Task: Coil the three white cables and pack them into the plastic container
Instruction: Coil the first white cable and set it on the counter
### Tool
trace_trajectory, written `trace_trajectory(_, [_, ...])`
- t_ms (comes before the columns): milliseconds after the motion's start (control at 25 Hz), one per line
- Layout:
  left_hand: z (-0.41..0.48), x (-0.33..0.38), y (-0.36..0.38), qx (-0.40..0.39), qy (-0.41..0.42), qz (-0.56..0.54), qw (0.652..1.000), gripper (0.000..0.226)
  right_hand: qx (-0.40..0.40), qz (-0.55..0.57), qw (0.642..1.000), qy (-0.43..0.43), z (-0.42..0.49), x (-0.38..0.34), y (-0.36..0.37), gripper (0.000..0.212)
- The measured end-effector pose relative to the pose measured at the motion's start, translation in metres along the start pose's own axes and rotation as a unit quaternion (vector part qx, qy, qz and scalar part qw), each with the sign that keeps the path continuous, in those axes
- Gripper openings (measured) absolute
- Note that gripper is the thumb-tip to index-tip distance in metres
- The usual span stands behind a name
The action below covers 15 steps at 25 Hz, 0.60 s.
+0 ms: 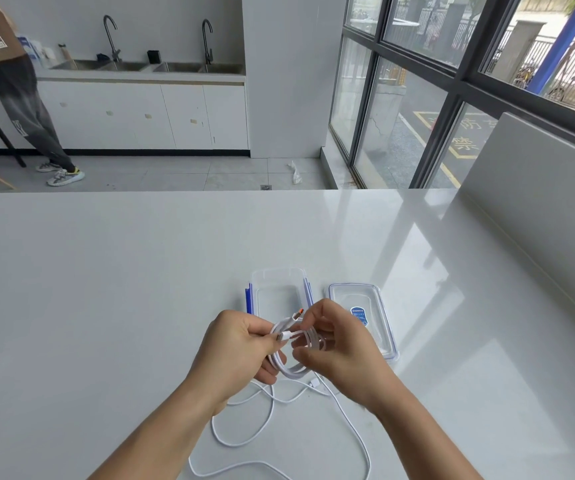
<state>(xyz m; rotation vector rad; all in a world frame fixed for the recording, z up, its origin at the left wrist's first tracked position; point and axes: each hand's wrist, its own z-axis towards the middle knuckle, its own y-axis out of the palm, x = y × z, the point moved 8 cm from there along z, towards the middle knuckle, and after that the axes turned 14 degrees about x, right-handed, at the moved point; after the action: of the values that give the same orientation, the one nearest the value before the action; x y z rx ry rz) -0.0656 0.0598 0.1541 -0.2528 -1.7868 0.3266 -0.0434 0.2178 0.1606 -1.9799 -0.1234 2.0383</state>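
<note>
At frame centre my left hand and right hand both pinch one coiled cable; loose cables lie below, count unclear. One container, one lid on the counter.

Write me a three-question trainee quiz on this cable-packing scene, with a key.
1. True or false: the plastic container already holds a coiled cable.
2. Which hands grip the coiled cable? A) left hand only B) right hand only C) both
3. Fill in: the lid lies on the container's ____ side.

Key: 1 false, it looks empty; 2 C; 3 right. Loose cables wait on the table.
</note>
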Motion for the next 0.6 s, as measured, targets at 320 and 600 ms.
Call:
trace_trajectory(320, [-0.003,0.012,-0.002,-0.016,0.011,-0.013,1.000,0.012,0.183,-0.029,0.974,-0.132,-0.008,-0.015,-0.004,0.018])
trace_trajectory(600, [-0.006,0.007,-0.005,0.004,0.016,-0.008,1.000,0.017,0.281,0.108,0.948,-0.108,-0.022,-0.023,-0.022,0.015])
